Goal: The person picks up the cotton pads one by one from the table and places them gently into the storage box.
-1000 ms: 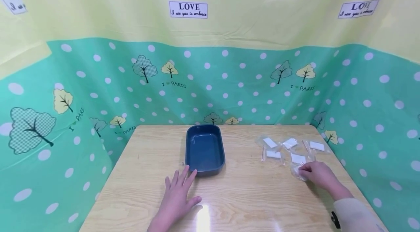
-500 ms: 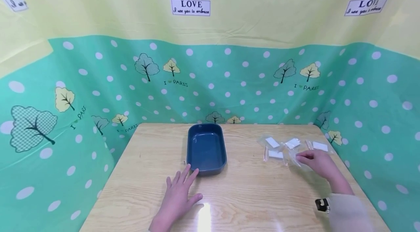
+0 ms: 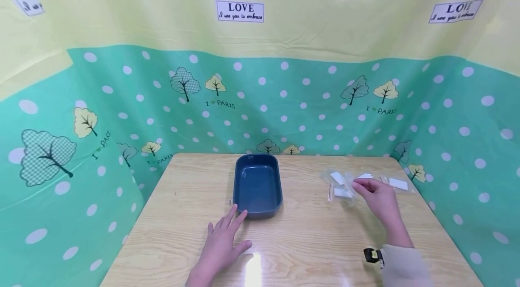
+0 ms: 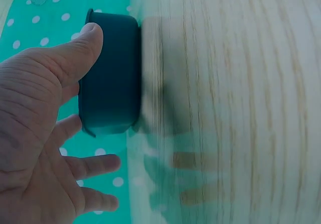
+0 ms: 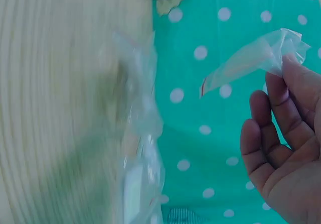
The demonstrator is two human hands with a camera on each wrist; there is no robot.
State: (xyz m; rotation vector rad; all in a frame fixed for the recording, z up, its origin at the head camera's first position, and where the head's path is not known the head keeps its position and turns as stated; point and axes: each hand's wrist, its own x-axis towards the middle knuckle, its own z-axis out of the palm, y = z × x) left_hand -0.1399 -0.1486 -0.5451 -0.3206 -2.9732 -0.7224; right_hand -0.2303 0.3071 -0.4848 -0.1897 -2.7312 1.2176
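Note:
My right hand (image 3: pixel 381 199) pinches a small clear zip bag (image 5: pixel 248 61) between thumb and fingertips, above the table. In the right wrist view the bag hangs out sideways with a red line at its end. What it contains is hard to make out. Around this hand lie more clear bags with white blocks, such as one white block (image 3: pixel 343 192) to its left and another (image 3: pixel 398 183) to its right. At the near left corner of a dark blue rectangular dish (image 3: pixel 257 187), my left hand (image 3: pixel 222 244) touches the rim with outstretched, spread fingers.
The wooden table (image 3: pixel 191 187) meets a green dotted curtain (image 3: pixel 284 106) at the back and both sides. The dish stands near the table's middle, left of the bags. A dark band (image 3: pixel 373 255) is on the right wrist.
My right hand has lifted a bag off the near side of the group and moved it forward and to the left. The left hand has stayed at the dish.

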